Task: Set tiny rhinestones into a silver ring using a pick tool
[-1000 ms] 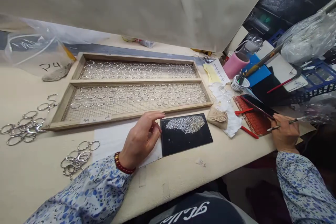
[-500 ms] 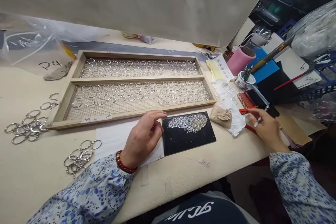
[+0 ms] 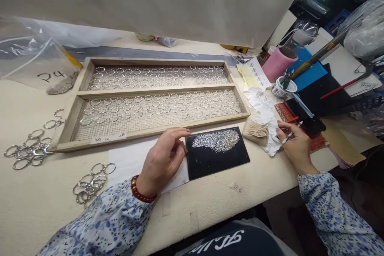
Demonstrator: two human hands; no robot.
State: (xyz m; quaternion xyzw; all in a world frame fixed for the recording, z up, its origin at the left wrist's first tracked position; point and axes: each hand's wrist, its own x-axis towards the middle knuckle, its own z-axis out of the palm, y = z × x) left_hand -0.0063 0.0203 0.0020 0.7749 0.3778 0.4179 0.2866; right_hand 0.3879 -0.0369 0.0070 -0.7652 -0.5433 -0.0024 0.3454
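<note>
My left hand rests at the left edge of a black board; its thumb and index finger are apart, with nothing seen between them. A spread of tiny sparkling stones covers the upper part of the board. My right hand is closed around a slim white pen-like tool, slanting between the fingers. That hand is over the right edge of a crumpled white tissue. Beside it on the tissue lies a folded beige cloth.
A two-part wooden mesh frame holds rows of metal rings. Loose rings lie in heaps at left, near a plastic bag marked in pen. A pink roll, a white tub of tools and a patterned red box stand at right.
My right hand has moved left from the red box toward the tissue, still with the white pen-like tool. My left hand stays by the board. The view has shifted slightly.
</note>
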